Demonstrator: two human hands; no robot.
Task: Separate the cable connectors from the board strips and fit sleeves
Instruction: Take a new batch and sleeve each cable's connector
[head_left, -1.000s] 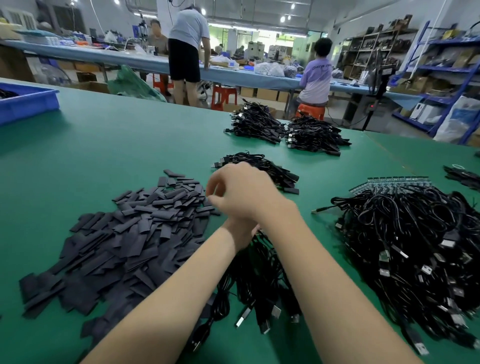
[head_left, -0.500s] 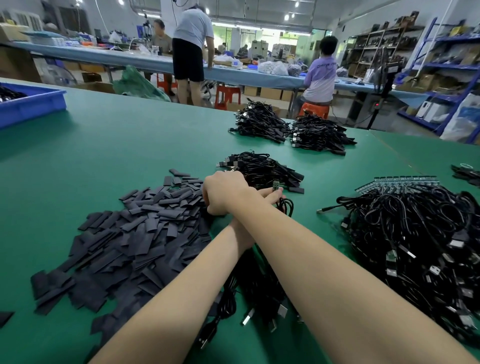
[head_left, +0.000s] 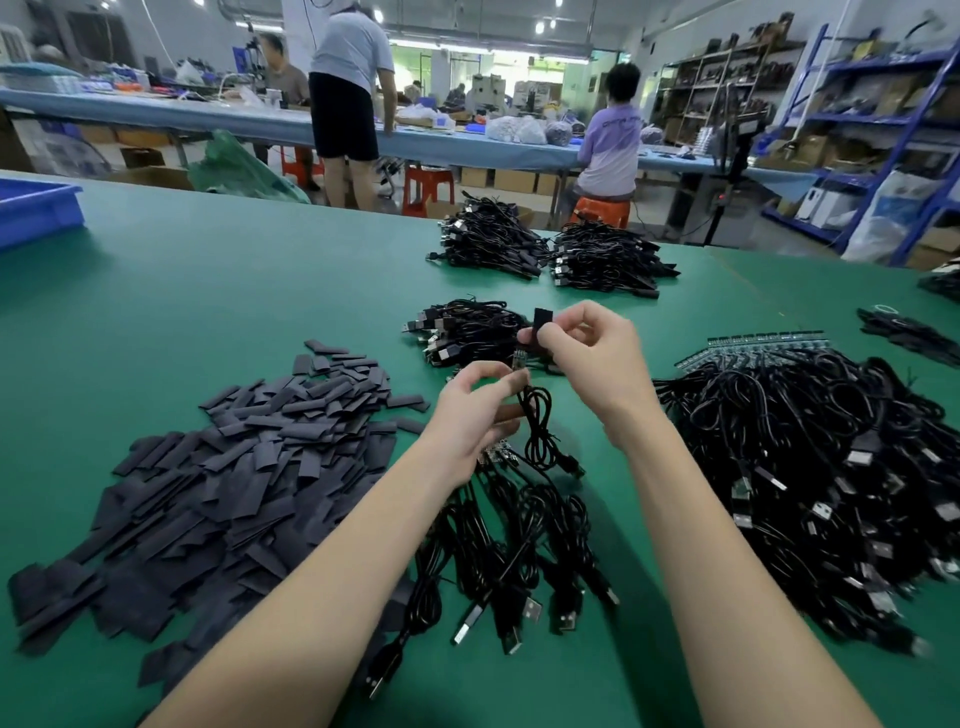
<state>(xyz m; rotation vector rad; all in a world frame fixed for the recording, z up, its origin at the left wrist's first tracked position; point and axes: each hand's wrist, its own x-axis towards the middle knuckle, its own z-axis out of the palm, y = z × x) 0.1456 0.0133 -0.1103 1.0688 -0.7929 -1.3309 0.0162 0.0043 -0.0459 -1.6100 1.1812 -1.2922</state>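
Sleeve (head_left: 541, 323) betw. right-hand fingers (head_left: 558, 340), above connector (head_left: 519, 359)

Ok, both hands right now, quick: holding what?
Left hand: pinching the cable just below its small board end.
Right hand: pinching a black sleeve above that end.

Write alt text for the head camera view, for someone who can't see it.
Over a green table, a person's right hand pinches a black sleeve above a small connector board on a cable held by the left hand. Loose sleeves are heaped left, black cables right.
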